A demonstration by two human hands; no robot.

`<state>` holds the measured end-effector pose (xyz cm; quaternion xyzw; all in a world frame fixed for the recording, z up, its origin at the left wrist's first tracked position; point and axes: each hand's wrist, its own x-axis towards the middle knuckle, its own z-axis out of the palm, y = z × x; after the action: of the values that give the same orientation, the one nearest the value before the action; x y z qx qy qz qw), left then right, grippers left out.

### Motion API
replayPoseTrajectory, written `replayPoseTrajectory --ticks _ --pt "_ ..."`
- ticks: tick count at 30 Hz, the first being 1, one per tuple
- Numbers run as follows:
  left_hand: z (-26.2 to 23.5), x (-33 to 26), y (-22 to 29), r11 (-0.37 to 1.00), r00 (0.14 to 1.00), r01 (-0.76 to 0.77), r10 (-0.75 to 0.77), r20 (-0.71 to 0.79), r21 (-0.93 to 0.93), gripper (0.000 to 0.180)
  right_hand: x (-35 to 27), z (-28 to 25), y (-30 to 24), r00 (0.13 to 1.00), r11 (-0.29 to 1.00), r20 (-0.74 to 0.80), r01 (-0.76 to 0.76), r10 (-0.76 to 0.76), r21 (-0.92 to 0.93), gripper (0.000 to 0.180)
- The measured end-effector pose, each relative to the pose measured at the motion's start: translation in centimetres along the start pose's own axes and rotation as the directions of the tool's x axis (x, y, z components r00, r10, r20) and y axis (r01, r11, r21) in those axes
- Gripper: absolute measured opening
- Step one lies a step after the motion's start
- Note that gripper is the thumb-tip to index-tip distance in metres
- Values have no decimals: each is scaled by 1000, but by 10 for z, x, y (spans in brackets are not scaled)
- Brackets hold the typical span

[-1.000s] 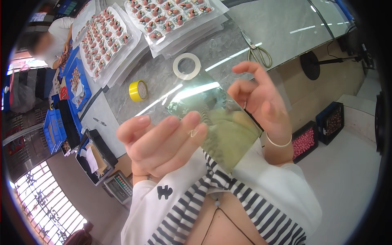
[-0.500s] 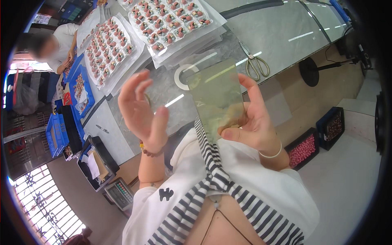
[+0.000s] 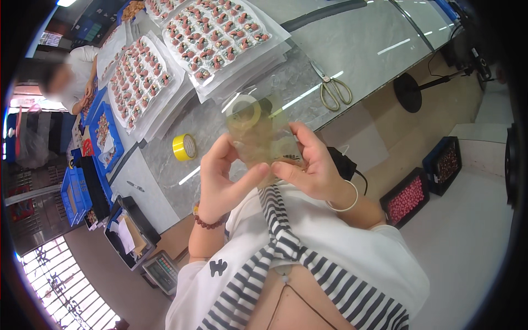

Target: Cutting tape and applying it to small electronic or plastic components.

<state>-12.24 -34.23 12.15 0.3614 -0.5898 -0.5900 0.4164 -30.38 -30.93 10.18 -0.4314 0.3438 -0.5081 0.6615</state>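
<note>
Both hands hold a thin translucent yellowish plastic sheet (image 3: 269,135) in front of my chest. My left hand (image 3: 228,179) is closed on its left side near the lower edge, thumb toward the middle. On the other side my right hand (image 3: 316,168) pinches it, with the thumb over the near edge. The two thumb tips almost meet. Through the film shows a pale ring (image 3: 243,111) lying on the worktable. A roll of yellow tape (image 3: 184,147) stands left of my left hand, and scissors (image 3: 332,91) lie beyond my right hand.
Stacked clear trays (image 3: 217,41) of small red pieces cover the far side of the grey table (image 3: 379,60). Blue bins (image 3: 105,135) and a pen (image 3: 135,186) are at left. A scale (image 3: 163,271) sits lower left; a box of pink pieces (image 3: 405,202) is at right. Another person works far left.
My left hand, free and raised before, has come in and taken hold of the sheet. The sheet has moved left and toward me, tilting. The yellow tape roll has come into sight.
</note>
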Motion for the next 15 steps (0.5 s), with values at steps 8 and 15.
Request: replayPoseTrajectory --ticks 8,15 --pt "-11 -7 -3 996 1000 22 -23 -9 -91 21 -2 -2 3 996 1000 84 10 -9 -4 47" --pt "-2 -8 -2 997 994 47 -52 -99 -54 17 -2 -2 7 996 993 58 -73 68 87 36"
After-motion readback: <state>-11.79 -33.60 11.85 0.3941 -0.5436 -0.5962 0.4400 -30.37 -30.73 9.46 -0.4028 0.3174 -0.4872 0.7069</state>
